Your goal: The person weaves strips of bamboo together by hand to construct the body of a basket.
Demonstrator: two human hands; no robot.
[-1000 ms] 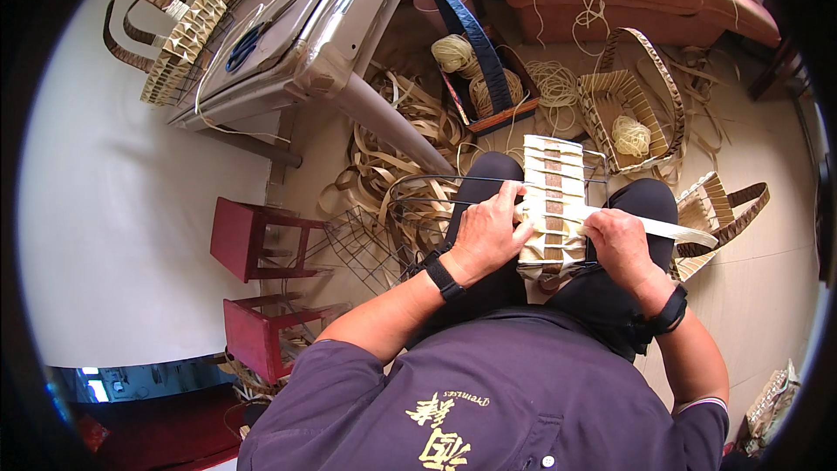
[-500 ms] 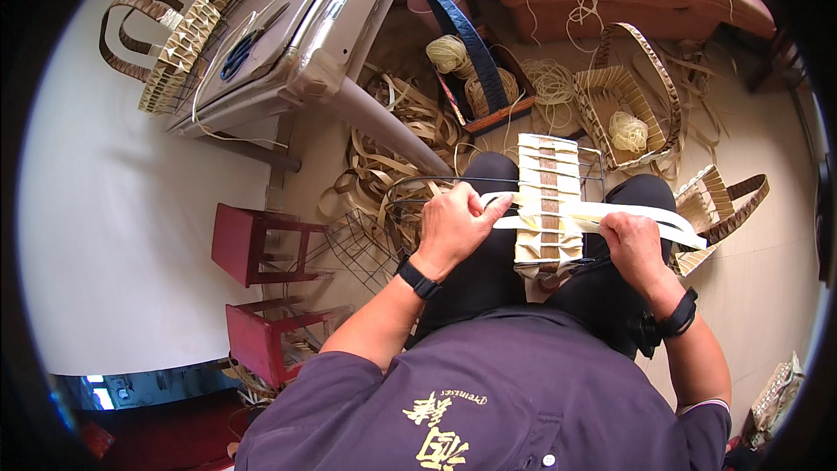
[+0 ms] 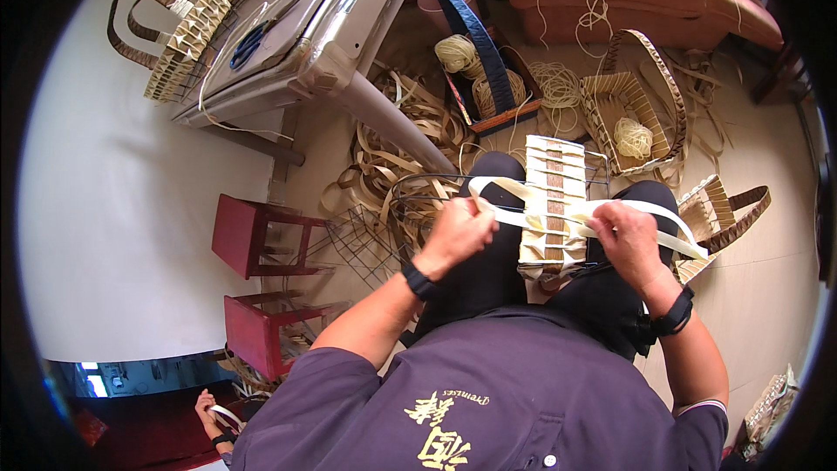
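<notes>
Hands [image 3: 462,230] (2) on cream strip [image 3: 511,219].

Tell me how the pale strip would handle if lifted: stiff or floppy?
The pale strip is probably flexible yet slightly springy, since it curves in a smooth open loop beside the woven panel. It looks light, being thin and narrow.
</notes>
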